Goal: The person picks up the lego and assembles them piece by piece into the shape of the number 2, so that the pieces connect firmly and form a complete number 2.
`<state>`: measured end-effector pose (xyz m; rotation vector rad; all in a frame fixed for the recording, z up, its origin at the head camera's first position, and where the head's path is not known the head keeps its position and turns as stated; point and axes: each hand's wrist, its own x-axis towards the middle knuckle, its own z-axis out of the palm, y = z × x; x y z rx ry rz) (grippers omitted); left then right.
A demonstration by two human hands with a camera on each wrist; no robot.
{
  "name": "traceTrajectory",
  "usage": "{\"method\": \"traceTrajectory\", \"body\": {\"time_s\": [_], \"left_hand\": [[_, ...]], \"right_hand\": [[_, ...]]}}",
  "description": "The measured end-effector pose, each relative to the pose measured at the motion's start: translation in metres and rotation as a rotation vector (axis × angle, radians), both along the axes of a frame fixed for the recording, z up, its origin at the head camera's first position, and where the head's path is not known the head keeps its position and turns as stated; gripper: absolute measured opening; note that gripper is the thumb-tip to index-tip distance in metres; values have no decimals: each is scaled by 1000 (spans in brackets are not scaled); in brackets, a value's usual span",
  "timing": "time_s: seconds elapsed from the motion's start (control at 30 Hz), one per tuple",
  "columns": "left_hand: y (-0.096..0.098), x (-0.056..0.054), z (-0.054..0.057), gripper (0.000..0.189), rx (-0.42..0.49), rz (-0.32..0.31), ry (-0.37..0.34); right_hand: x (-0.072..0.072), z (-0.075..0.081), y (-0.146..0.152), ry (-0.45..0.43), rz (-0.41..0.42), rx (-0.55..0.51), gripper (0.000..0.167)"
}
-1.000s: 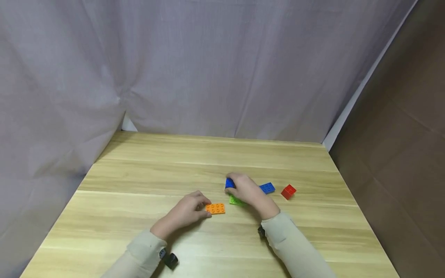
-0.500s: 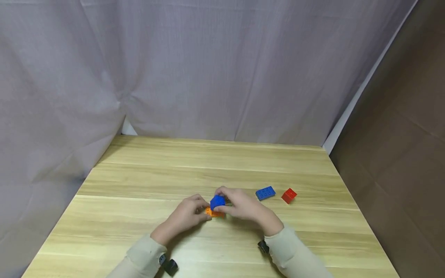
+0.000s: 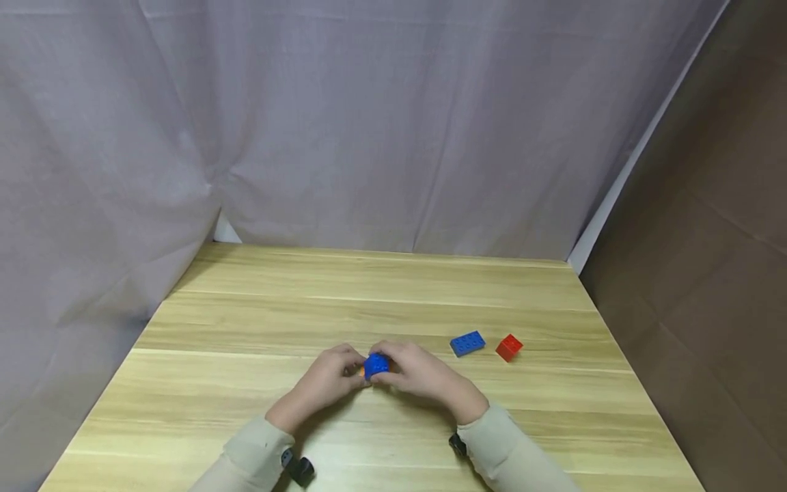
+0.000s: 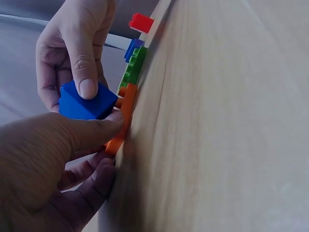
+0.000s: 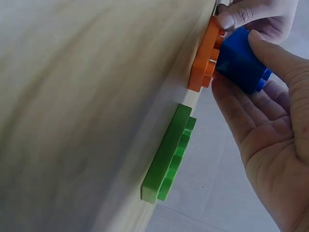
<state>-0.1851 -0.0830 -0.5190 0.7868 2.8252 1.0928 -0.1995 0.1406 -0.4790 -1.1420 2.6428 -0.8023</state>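
My left hand [image 3: 326, 379] pinches the end of an orange flat toy brick [image 4: 126, 108] lying on the wooden table, studs up. Between thumb and fingers of my right hand [image 3: 421, 374] is a taller blue toy brick [image 5: 239, 55]. It sits over the orange brick's studs, tilted relative to them, its lower edge right at the studs in the right wrist view. In the head view this blue brick covers most of the orange one. A green flat brick [image 5: 166, 154] lies just right of the orange one, hidden under my right hand in the head view.
A blue flat brick [image 3: 467, 344] lies to the right of my right hand, with a red brick [image 3: 509, 348] beyond it. The wooden table [image 3: 295, 280] ends at a grey curtain [image 3: 332, 137] at the back. A brown panel [image 3: 707, 260] borders the right side.
My right hand has carried the blue brick left and toward me, from above the green brick onto the orange one. My left hand has stayed at the orange brick.
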Motion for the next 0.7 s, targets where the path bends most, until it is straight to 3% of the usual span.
{"method": "traceTrajectory", "body": {"time_s": [0.4,0.7], "left_hand": [[-2,-4,2,27,45,27,-53],[-4,-2,-5,31,81,22,-53]], "right_hand": [[-7,-1,-5,48,-13,22,37],[-4,-4,-10,60,-26,20,38]]}}
